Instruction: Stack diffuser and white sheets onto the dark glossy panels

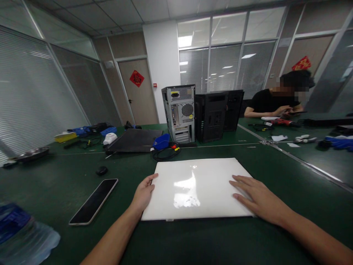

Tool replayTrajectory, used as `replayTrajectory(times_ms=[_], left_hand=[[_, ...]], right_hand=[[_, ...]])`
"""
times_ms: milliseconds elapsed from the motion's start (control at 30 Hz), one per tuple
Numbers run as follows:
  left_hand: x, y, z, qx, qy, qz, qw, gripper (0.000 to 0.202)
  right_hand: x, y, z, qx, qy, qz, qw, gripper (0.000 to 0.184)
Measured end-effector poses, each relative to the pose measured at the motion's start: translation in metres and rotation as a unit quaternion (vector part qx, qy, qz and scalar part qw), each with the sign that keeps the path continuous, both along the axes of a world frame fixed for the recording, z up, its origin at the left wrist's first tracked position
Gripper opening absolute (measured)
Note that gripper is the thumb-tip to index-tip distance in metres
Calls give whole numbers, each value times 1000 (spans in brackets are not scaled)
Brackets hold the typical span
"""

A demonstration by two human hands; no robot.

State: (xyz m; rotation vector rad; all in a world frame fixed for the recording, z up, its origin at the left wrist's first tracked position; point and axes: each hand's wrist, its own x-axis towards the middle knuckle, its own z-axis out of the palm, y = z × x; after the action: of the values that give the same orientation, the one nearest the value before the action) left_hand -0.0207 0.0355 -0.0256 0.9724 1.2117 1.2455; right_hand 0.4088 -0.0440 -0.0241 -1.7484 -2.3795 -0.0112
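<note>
A closed white laptop (197, 187) lies flat on the green table (193, 243) right in front of me. My left hand (143, 193) grips its left edge, fingers curled around the side. My right hand (255, 197) rests flat on the lid near the right edge, fingers stretched out and apart. A black smartphone (94, 201) lies face up to the left of the laptop, and a small black mouse-like object (101, 170) sits beyond it.
Behind the laptop stand a grey computer tower (180, 113) and two black towers (212, 116), with a dark flat panel (135, 140), a blue tool (162, 141) and cables. A seated person (278, 99) works at the far right. A water bottle (22, 232) lies near left.
</note>
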Motion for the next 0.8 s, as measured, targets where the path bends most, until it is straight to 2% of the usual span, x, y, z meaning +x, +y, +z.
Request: replayTrajectory(times_ms=[133, 267, 400, 533, 800], left_hand=[[0, 0, 0, -3, -3, -4, 1000, 50], [1, -1, 0, -4, -3, -6, 1000, 49], [1, -1, 0, -3, 0, -3, 1000, 48], [1, -3, 1, -3, 1, -5, 1000, 47], [1, -3, 2, -2, 2, -6, 1000, 47]], right_hand=[[-1, -3, 4, 14, -13, 25, 1000, 59], [-10, -11, 18, 25, -10, 132, 991, 67], [-25, -18, 27, -3, 8, 214, 977, 75], [-33, -19, 27, -13, 1, 227, 974, 71], [-27, -14, 17, 5, 0, 207, 978, 70]])
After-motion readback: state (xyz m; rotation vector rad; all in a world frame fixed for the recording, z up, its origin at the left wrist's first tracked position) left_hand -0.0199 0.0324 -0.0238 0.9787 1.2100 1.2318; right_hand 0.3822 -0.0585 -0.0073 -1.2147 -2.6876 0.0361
